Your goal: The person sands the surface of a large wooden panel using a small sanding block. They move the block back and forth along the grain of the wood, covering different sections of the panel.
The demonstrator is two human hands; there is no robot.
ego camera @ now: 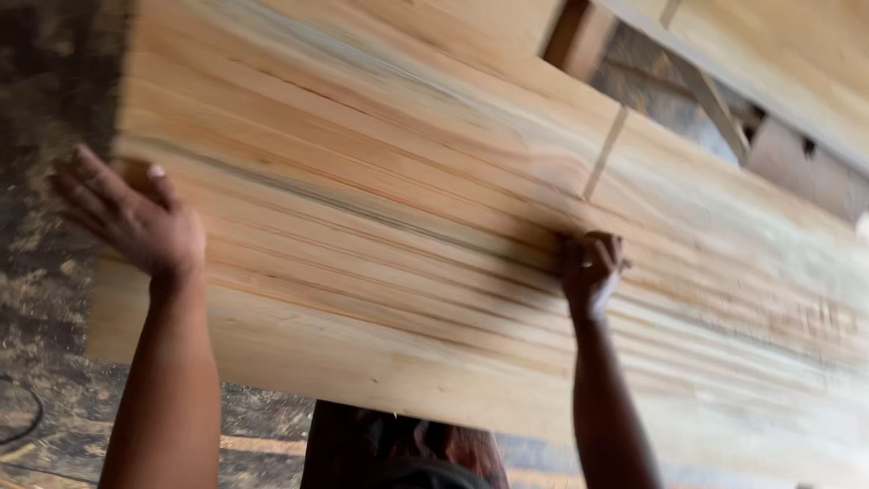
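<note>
Left hand (136,217): open, palm flat against the plank (389,244) near its end. Right hand (590,267): curled, knuckles pressing the plank's face mid-length. Plank: raised overhead, tilted; we judge wider hand spacing steadies it. Second board (778,63): upper right. Floor (45,299): dark, sawdust-strewn. Roof framing (715,109): visible between boards.

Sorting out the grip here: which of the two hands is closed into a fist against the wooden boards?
The right hand, out along the boards, is curled into a fist. The left hand lies open and flat at their end.
</note>
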